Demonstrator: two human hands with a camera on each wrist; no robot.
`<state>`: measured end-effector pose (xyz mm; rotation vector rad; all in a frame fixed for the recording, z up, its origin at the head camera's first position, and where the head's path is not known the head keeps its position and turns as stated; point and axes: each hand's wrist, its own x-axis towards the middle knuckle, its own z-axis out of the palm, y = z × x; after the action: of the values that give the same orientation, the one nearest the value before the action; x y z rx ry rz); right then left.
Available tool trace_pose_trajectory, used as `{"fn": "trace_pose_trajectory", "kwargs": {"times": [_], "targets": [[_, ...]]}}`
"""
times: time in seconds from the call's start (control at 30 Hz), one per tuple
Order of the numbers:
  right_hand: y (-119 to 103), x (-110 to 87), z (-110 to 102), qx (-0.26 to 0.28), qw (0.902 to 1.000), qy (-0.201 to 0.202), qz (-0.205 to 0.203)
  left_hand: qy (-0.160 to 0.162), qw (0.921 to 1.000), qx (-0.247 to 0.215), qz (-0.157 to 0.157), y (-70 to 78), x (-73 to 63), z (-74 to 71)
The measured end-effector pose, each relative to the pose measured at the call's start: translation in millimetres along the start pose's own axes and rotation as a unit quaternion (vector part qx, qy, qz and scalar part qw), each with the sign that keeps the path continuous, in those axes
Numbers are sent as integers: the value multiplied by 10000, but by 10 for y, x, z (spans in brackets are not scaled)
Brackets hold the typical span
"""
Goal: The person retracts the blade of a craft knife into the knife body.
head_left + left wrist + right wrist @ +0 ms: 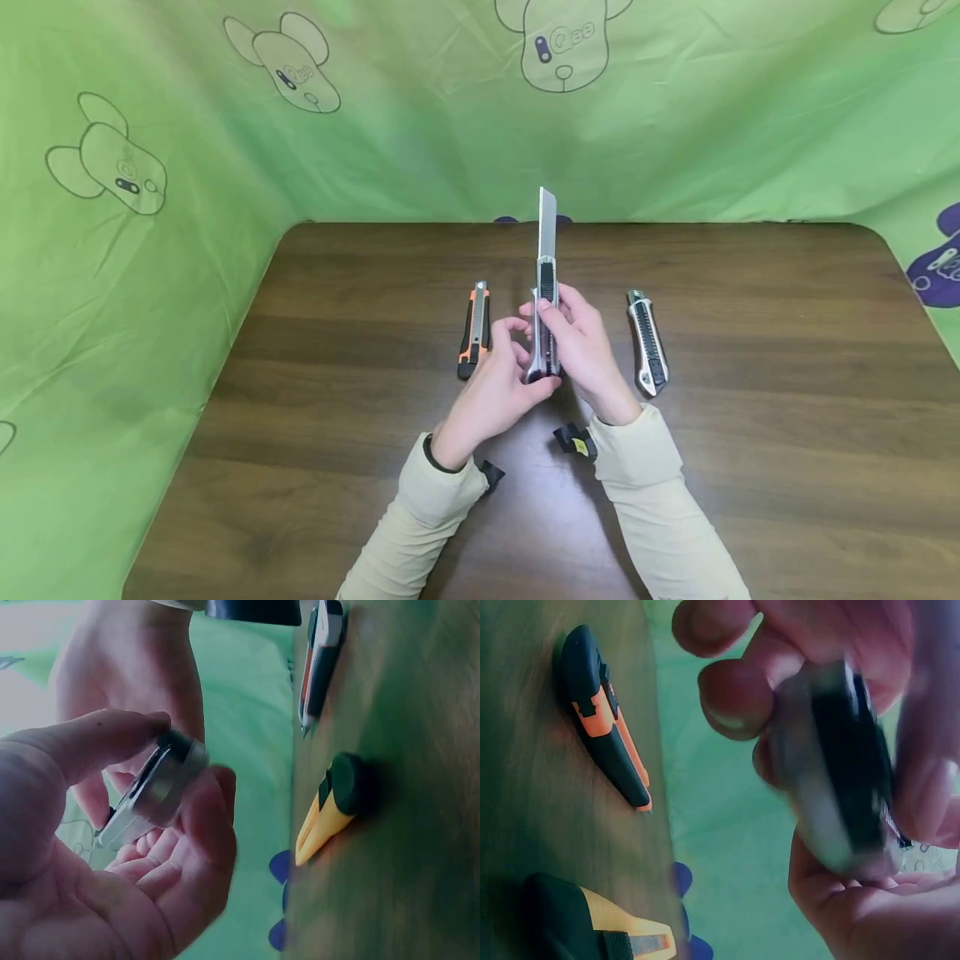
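Both hands hold a silver box cutter [547,271] upright over the middle of the table, its wide blade [547,225] extended and pointing away. My right hand [588,350] grips the handle from the right, with the thumb on its face near the black slider. Lower down, my left hand [491,387] pinches the handle's butt end between thumb and fingers. An orange and black box cutter [480,321] lies just left of the hands, and a silver and black one [648,346] lies to their right. A yellow and black box cutter [322,821], visible in both wrist views, is hidden in the head view.
The brown wooden table [330,400] has a green printed curtain [420,142] along its back and left side. Black wrist mounts [576,442] hang at both cuffs, close over the table.
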<state>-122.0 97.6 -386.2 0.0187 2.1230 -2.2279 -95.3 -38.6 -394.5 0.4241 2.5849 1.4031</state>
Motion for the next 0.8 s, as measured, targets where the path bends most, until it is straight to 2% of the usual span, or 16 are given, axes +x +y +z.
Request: {"fn": "trace_pose_trajectory", "kwargs": {"times": [0.1,0.27,0.37,0.47,0.57,0.7,0.8], "targets": [[-16,6,-9,497,9985,50,213,-345,9992,-184,-61,-1,-1,0],[-40,6,0,1322,9908,-31,285,-855,9963,-12,2,-31,11,4],[-44,-1,-6,1681,9855,-117,198,-1218,9923,37,235,-60,24,17],[-49,-4,-21,2035,9788,-196,152,-1562,9853,-280,628,-77,40,28],[-51,2,-34,2277,9735,-124,195,-1652,9814,-612,765,-73,45,25],[-39,9,-39,1977,9795,115,371,-1599,9812,-893,606,-57,39,14],[-28,5,-43,1932,9795,89,564,-1682,9776,-1081,663,-61,47,27]]}}
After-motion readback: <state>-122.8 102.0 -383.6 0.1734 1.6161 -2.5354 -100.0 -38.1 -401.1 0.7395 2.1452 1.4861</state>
